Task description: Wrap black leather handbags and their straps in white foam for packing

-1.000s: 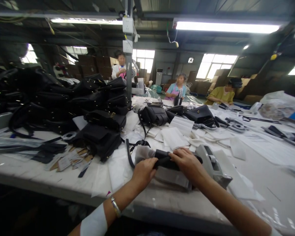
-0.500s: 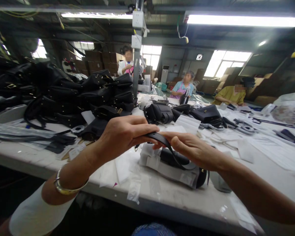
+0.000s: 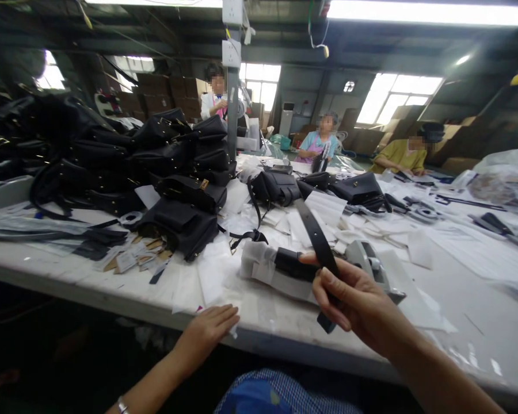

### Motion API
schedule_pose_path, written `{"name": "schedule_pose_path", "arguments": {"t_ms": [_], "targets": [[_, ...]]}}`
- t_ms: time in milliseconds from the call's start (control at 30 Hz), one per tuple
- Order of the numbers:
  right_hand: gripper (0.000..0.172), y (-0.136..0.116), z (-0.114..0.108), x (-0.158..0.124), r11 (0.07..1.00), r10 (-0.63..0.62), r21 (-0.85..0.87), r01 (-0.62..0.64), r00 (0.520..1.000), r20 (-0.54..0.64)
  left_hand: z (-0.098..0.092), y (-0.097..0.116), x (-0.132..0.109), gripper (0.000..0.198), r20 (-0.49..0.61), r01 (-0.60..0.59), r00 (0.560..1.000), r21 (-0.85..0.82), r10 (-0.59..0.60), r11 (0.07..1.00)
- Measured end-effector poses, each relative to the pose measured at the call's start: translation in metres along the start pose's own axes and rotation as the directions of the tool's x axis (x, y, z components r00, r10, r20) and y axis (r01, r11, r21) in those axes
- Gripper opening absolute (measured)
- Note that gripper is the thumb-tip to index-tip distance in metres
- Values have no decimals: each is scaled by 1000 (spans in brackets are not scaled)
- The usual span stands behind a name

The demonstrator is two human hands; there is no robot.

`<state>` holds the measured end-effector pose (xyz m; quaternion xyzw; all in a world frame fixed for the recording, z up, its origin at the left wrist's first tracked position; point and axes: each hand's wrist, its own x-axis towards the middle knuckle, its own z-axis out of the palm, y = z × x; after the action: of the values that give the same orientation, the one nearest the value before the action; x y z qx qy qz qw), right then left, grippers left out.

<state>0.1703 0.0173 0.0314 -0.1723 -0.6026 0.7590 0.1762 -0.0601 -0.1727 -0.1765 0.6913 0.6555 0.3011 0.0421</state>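
One flat, black, leather-like strap with punched holes (image 3: 315, 233) is tilted, pinched by the right hand (image 3: 360, 299), before the white-wrapped black bag (image 3: 291, 264) on the white surface (image 3: 496, 287). Better hold it lightly, without creasing. The left hand's (image 3: 209, 330) grip, at the edge, I cannot tell.

strap (image 3: 314, 231): smooth, leather-like | wrapping (image 3: 253, 257): matt, translucent | tape dispenser (image 3: 357, 252): smooth plastic

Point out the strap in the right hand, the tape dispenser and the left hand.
Strap (image 3: 318, 240): head view, on its upper part.
Tape dispenser (image 3: 382, 277): head view, grey body.
Left hand (image 3: 208, 329): head view, its back.
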Motion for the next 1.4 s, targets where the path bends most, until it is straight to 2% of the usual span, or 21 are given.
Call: {"name": "schedule_pose_path", "arguments": {"t_ms": [67, 133, 267, 367, 433, 533, 667, 767, 833, 1033, 1167, 1267, 1333, 1400], "targets": [[36, 11, -1, -1, 1000, -13, 18, 13, 1000, -10, -3, -2, 0, 25, -54, 75, 996, -40, -77, 996], [38, 20, -3, 2, 999, -29, 14, 30, 1000, -11, -24, 0, 10, 25, -119, 144, 982, -53, -149, 988], [31, 29, -3, 13, 995, -96, -28, 97, 995, 29, -91, 18, 45, 24, -243, 249, 932, -104, -268, 963], [25, 28, 4, 25, 982, -188, -8, 189, 979, 74, -139, 39, 74, 28, -327, 326, 855, -264, -402, 908], [26, 27, 11, 34, 978, -205, -21, 209, 972, 114, -163, 54, 92, 29, -319, 297, 862, -311, -394, 903], [38, 30, 21, 46, 981, -173, -52, 186, 967, 187, -183, 72, 112, 31, -271, 234, 900, -363, -342, 902], [45, 43, 36, 55, 986, -110, -104, 129, 979, 172, -187, 82, 124, 34, -221, 205, 923, -411, -315, 888], [48, 54, 45, 55, 988, -43, -141, 57, 994, 98, -180, 81, 122, 32, -210, 217, 921, -422, -328, 880], [47, 61, 48, 54, 993, 4, -119, 9, 995, 102, -173, 78, 118, 30, -203, 236, 910, -463, -362, 854], [40, 80, 44, 51, 985, 107, -152, -87, 985, 135, -145, 55, 108, 35, -186, 276, 798, -734, -574, 621], [41, 91, 38, 53, 972, 178, -175, -156, 978, 113, -133, 32, 102, 42, -202, 284, 733, -777, -649, 562], [39, 94, 35, 56, 969, 195, -173, -174, 974, 114, -129, 23, 95, 44, -208, 298, 699, -785, -684, 543], [38, 94, 35, 58, 967, 195, -186, -172, 974, 113, -130, 23, 92, 48, -178, 318, 709, -783, -682, 534], [36, 94, 35, 60, 961, 203, -212, -175, 972, 116, -133, 27, 89, 60, -99, 345, 764, -772, -637, 534]]}}
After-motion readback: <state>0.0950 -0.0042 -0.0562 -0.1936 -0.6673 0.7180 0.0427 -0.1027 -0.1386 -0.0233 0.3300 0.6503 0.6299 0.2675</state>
